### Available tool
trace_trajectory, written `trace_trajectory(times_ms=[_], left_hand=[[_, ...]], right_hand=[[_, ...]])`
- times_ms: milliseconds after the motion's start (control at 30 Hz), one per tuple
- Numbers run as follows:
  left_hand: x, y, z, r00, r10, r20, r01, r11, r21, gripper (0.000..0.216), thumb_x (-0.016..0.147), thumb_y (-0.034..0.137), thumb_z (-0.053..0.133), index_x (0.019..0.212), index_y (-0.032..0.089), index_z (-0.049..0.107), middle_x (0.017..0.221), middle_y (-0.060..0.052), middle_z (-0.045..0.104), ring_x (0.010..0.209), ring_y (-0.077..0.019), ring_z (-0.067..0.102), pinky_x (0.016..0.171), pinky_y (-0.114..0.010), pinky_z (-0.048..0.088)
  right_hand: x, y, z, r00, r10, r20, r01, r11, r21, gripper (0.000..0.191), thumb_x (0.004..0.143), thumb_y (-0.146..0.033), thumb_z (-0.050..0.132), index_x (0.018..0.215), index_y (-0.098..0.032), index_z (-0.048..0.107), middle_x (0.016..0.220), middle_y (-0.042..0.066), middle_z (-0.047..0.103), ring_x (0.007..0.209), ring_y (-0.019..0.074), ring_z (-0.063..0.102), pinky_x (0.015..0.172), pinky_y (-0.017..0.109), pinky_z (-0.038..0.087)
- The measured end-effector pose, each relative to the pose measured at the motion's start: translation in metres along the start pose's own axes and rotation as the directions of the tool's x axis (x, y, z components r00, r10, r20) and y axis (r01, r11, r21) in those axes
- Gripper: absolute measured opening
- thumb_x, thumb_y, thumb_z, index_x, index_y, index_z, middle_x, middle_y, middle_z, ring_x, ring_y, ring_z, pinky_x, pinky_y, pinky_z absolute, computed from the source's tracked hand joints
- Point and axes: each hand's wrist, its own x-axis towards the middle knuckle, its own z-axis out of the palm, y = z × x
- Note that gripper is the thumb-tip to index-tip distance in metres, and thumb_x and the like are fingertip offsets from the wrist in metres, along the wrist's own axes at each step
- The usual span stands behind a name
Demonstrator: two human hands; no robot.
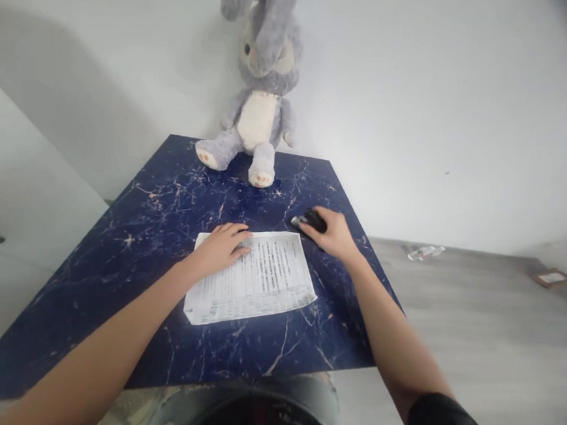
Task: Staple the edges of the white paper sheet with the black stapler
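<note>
Nearest the camera, two bare forearms reached out over the dark blue marble-patterned tabletop (120, 251), with a dark sleeve (437, 416) just showing at the right elbow. The left hand (222, 247) lay palm-down on the top left corner of the white printed sheet of paper (264, 283), fingers (238, 232) flat and slightly apart, clamped on nothing. The sheet sat near the middle of the tabletop, a little skewed, its near left corner looking creased. To its right, just off the paper's top right corner, the right hand (333, 235) draped over a small black glossy object (308, 221).

By my reading, the job was pinning the sheet while taking up that object. It would go best with steady downward pressure from the left palm so the paper could not slide, and a firm wrap round the object's sides before lifting.

The right hand covered most of the object, so what it was, and whether the fingers truly gripped it, I could not tell. The print was too small to read. At the far edge a grey plush rabbit (258, 109) sat against the white wall, ears cropped by the frame.
</note>
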Motion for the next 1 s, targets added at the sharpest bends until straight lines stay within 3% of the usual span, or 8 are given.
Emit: trace_trajectory(times_ms=[33,100,267,467,767,1000], left_hand=[[0.000,-0.002,0.001,1.000,-0.001,0.000,0.001,1.000,0.002,0.042,0.105,0.043,0.054,0.140,0.023,0.063,0.153,-0.011,0.055,0.140,-0.0318,0.048,0.117,-0.052,0.036],[0.000,-0.003,0.001,1.000,-0.003,-0.005,0.003,1.000,0.001,0.043,0.105,0.044,0.053,0.141,0.023,0.062,0.154,-0.012,0.054,0.142,-0.0321,0.047,0.118,-0.052,0.035],[0.002,-0.001,0.000,1.000,-0.016,-0.007,0.016,0.999,0.031,0.043,0.107,0.045,0.048,0.142,0.023,0.061,0.152,-0.011,0.056,0.138,-0.0320,0.049,0.115,-0.051,0.038],[0.003,-0.001,0.000,1.000,-0.008,0.012,0.007,1.000,0.030,0.040,0.108,0.043,0.049,0.141,0.025,0.061,0.148,-0.008,0.058,0.133,-0.0295,0.052,0.111,-0.047,0.039],[0.004,-0.001,0.000,1.000,0.013,-0.012,-0.013,1.000,-0.001,0.034,0.108,0.039,0.048,0.134,0.027,0.065,0.140,-0.006,0.062,0.125,-0.0278,0.054,0.106,-0.045,0.042],[0.004,0.005,0.003,1.000,0.008,0.001,-0.008,0.996,0.085,0.035,0.110,0.033,0.043,0.138,0.024,0.063,0.149,-0.010,0.056,0.131,-0.0303,0.052,0.109,-0.048,0.041]], right_hand=[[0.003,0.015,-0.005,0.995,0.062,-0.072,-0.066,0.997,-0.045,0.028,0.093,-0.046,0.067,0.086,-0.021,0.057,0.081,0.004,0.066,0.071,0.0178,0.056,0.066,0.030,0.039],[0.006,0.045,-0.009,0.986,0.135,-0.102,-0.146,0.984,-0.104,0.029,0.092,-0.047,0.065,0.083,-0.021,0.056,0.078,0.005,0.066,0.070,0.0185,0.056,0.064,0.030,0.037],[0.003,0.084,-0.001,0.978,0.206,0.030,-0.189,0.940,-0.282,0.026,0.089,-0.044,0.068,0.081,-0.021,0.057,0.084,0.007,0.070,0.073,0.0213,0.058,0.062,0.030,0.033],[0.003,0.087,0.008,0.975,0.201,0.096,-0.162,0.934,-0.317,0.024,0.091,-0.043,0.066,0.086,-0.021,0.059,0.089,0.009,0.072,0.077,0.0230,0.062,0.065,0.031,0.036],[0.004,0.091,0.009,0.977,0.185,0.102,-0.158,0.959,-0.234,0.025,0.091,-0.043,0.066,0.081,-0.022,0.055,0.079,0.005,0.068,0.070,0.0210,0.060,0.065,0.031,0.038],[0.004,0.089,0.008,0.980,0.170,0.100,-0.145,0.965,-0.221,0.024,0.090,-0.042,0.065,0.081,-0.022,0.055,0.079,0.006,0.068,0.072,0.0219,0.060,0.067,0.032,0.038]])
